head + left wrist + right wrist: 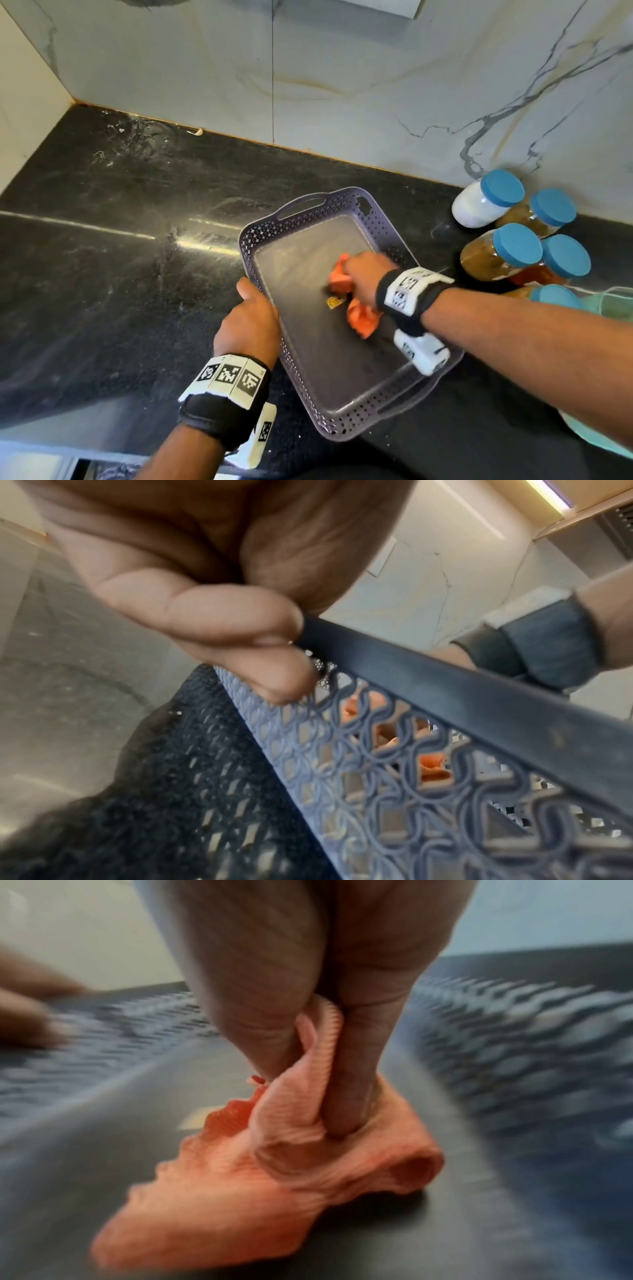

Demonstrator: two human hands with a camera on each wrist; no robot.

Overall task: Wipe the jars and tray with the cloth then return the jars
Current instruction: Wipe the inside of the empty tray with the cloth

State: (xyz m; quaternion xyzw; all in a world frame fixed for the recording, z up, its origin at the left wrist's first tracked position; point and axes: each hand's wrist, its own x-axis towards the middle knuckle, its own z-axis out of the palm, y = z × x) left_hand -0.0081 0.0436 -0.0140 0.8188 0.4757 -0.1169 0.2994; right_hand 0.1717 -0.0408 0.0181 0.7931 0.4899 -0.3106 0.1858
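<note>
A grey perforated tray [346, 425] lies on the black counter with no jars in it. My left hand [251, 317] grips its left rim [445, 680], fingers curled over the latticed wall. Inside the tray, my right hand [366, 274] clutches a bunched orange cloth [361, 317] and presses it onto the tray floor; the right wrist view is blurred, with the cloth [274, 1185] pinched between thumb and fingers. Several blue-lidded jars [500, 253] stand on the counter to the right of the tray. A small yellow sticker [335, 302] sits on the tray floor.
The black counter [120, 240] stretches to the left, bounded by a marble backsplash [308, 85] behind and a white wall on the left. A pale green container [603, 308] sits at the right edge beside the jars.
</note>
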